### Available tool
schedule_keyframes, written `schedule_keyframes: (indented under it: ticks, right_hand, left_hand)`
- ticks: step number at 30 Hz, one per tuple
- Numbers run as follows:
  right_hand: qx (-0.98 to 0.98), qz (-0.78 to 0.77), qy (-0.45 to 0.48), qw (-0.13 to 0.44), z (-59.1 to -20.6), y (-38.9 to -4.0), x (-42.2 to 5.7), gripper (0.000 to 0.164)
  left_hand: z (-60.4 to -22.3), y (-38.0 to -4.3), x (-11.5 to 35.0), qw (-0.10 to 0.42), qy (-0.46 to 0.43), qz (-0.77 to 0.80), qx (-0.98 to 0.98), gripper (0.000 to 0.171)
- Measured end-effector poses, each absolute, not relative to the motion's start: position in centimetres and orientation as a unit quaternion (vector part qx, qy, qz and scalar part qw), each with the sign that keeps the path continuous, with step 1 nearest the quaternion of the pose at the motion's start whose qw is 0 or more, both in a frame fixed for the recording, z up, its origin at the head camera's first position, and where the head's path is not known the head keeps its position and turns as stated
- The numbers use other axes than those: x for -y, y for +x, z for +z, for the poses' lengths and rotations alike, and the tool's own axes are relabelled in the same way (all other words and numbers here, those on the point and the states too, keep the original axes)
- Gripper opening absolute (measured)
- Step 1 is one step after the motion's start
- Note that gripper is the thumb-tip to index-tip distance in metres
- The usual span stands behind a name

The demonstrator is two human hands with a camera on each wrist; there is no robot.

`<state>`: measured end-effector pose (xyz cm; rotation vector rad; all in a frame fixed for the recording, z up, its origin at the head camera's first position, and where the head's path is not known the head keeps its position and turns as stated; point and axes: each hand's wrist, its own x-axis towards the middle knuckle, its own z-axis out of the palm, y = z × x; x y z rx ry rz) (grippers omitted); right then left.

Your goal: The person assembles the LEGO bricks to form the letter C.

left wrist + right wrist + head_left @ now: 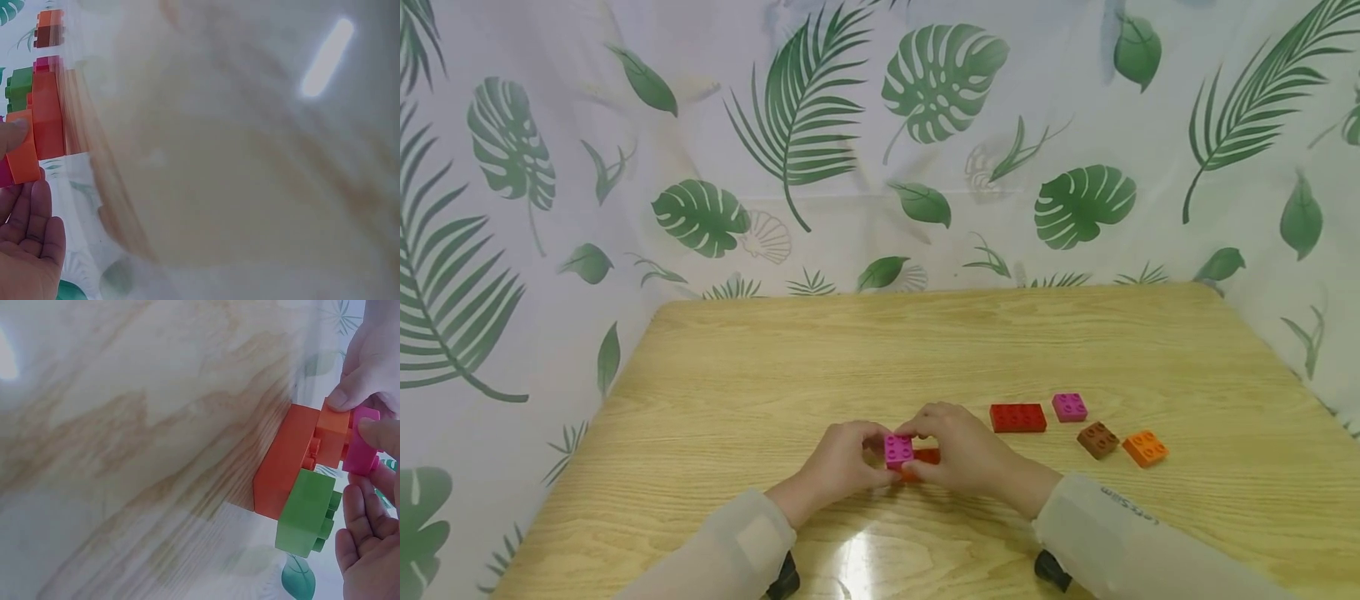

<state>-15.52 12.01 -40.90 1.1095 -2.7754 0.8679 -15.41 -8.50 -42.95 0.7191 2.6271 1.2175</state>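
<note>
On the wooden table (737,350), seen from the head, the left hand (838,462) is at nine o'clock from the four-stud upper pink brick (898,450). The right wrist view shows what the head view mostly covers: the left thumb lies on the stacked orange brick (333,434), and this hand pinches it. The upper pink brick is above the orange one, and orange studs show in a narrow gap between them. Below is the long lower red brick (284,465); if the orange one is fully pressed on it, I cannot tell. The green brick (306,512), standing on this red one, appears in both wrist views but is hidden in the head view. The right hand (962,450), at three o'clock, pinches the upper pink brick. Farther right, which the head view shows best, the eight-stud loose red brick (1018,417) and the loose pink brick (1070,407) lie between two and three o'clock; the loose brown brick (1098,439) and, just beside it, the loose orange brick (1146,447) lie near three.
</note>
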Motion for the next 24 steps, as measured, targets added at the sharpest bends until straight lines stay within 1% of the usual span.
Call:
schedule_keyframes:
  ticks: [10,15,24]
  right_hand:
    - [0.899,0.27,0.345,-0.003,-40.28,-15.39,-11.8,0.033]
    - [0.901,0.269,0.342,-0.008,-40.25,-15.34,-11.72,0.033]
    - [0.901,0.286,0.324,-0.023,-40.65,-15.42,-11.98,0.032]
  left_hand:
    - [-43.19,-15.53,8.76,0.072,0.246,0.401,-0.88,0.034]
    - [-43.14,-15.26,8.85,0.071,0.233,0.42,-0.874,0.036]
    - [-43.02,-14.98,8.91,0.065,0.206,0.468,-0.857,0.029]
